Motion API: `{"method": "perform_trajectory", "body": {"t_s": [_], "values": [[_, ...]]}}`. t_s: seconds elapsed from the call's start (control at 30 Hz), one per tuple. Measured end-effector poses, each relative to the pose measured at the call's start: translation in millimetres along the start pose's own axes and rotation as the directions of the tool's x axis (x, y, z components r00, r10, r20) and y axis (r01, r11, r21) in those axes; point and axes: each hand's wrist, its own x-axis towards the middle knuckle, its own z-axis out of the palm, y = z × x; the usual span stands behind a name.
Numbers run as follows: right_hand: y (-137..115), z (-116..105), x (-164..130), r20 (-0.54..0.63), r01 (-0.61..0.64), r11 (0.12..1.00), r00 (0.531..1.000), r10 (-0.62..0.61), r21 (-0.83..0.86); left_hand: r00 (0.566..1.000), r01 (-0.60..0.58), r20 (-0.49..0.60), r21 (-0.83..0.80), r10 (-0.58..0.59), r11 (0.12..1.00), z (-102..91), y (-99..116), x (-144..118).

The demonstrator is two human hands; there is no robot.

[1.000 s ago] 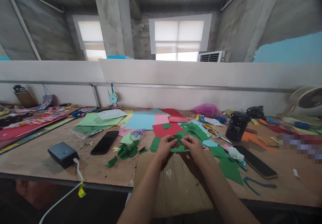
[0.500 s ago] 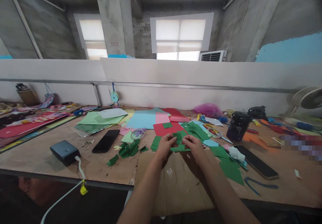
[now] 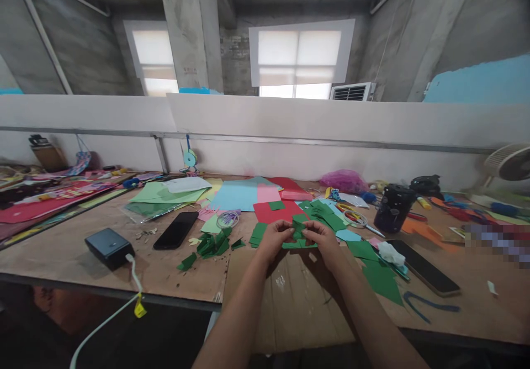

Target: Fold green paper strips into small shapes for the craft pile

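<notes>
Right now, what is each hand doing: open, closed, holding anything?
Left hand: closed, fingers pinching the small green paper piece.
Right hand: closed, fingers pinching the same green paper piece from its other side.

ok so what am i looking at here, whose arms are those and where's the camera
The camera sits on a person's head, looking forward and down, so the two bare arms are that person's own. There is no machine. The left hand and right hand pinch a small folded piece of green paper between them above a wooden table. On the table lie green paper scraps, coloured sheets, two phones, one of them the black phone, scissors and a dark box with a white cable.
</notes>
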Motion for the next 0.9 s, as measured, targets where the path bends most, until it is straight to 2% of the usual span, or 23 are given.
{"method": "perform_trajectory", "body": {"t_s": [0.07,0.23,0.33,0.43,0.63,0.77,0.9], "values": [[-1.3,-0.1,-0.7,0.018,-0.013,1.000,1.000,0.013,0.000,1.000,0.002,-0.007,-0.014,-0.002,1.000,0.3,2.0,-1.7],[-3.6,1.4,-1.0,-0.037,0.004,1.000,0.999,-0.005,-0.016,1.000,0.011,0.005,0.029,-0.011,1.000,1.0,6.4,-4.7],[-5.2,2.3,-1.1,-0.030,0.014,1.000,0.999,-0.015,-0.021,1.000,0.010,0.006,0.034,-0.010,0.999,0.8,5.7,-3.5],[-6.9,2.3,-2.3,0.001,0.018,0.999,1.000,-0.018,-0.028,1.000,0.024,-0.015,-0.010,-0.024,1.000,-0.7,3.0,-0.7],[-4.8,4.0,-3.5,0.138,0.045,0.999,0.990,-0.040,-0.030,0.990,0.100,-0.091,-0.120,-0.111,0.988,-5.7,0.2,3.6],[-0.9,5.3,-0.6,0.084,0.102,0.991,0.992,-0.094,-0.086,0.990,0.122,-0.062,-0.116,-0.130,0.986,-6.6,2.0,3.1],[-2.5,4.5,0.6,-0.007,0.098,0.989,0.995,-0.099,-0.116,0.991,0.127,0.041,-0.010,-0.126,0.992,-6.7,4.9,0.3]]}}
